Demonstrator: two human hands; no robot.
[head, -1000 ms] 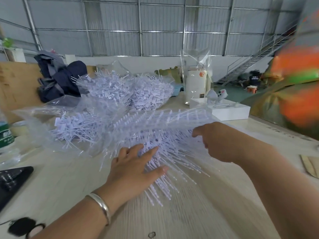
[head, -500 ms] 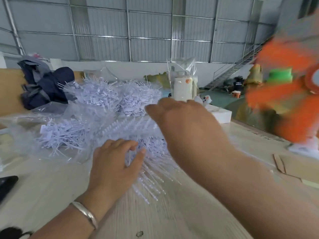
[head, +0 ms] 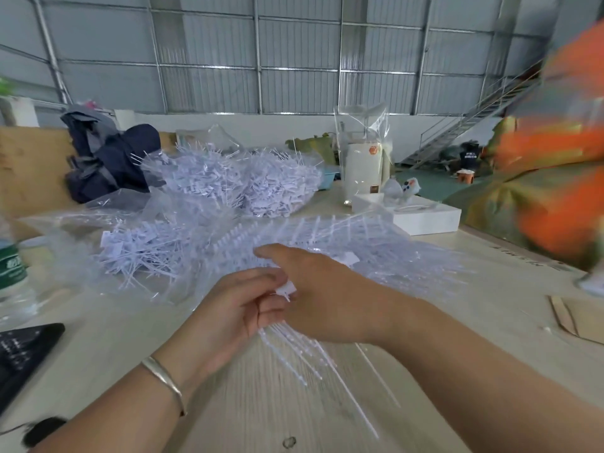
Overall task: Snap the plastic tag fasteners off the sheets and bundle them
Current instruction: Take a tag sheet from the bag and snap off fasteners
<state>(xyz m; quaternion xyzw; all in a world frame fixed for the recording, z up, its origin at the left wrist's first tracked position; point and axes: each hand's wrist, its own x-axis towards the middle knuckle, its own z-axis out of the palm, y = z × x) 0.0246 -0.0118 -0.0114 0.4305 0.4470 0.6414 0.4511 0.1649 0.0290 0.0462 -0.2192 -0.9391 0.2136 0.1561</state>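
Two bare hands meet over a pale wooden table [head: 327, 403], close to the near edge. The left hand [head: 235, 308] has its fingers curled around a bundle of fasteners [head: 294, 351]; the white tag ends show between the fingers and the thin stems fan out below the palm toward the viewer. A silver bangle [head: 163, 376] sits on the left wrist. The right hand [head: 323, 295] lies across the left, knuckles up, touching the tag ends of the same bundle. Its fingertips are hidden under the hand, so whether it pinches the bundle or only rests on it cannot be determined.

Just beyond the hands, sheets of fasteners [head: 327, 233] lie flat on the table, still joined in rows. To the left of the sheets, a loose heap of fasteners [head: 140, 253] rests on clear plastic film. Further back, two larger mounds of fasteners [head: 242, 184] sit in clear bags.

A white box [head: 425, 217] stands to the right of the sheets, and a clear bag holding a white canister [head: 362, 171] stands behind it. A green-labelled water bottle [head: 13, 273] is at the left edge, with a dark keyboard [head: 23, 351] nearer the viewer. Dark clothing [head: 104, 161] is heaped at the back left. An orange blurred shape [head: 552, 178] fills the right side.
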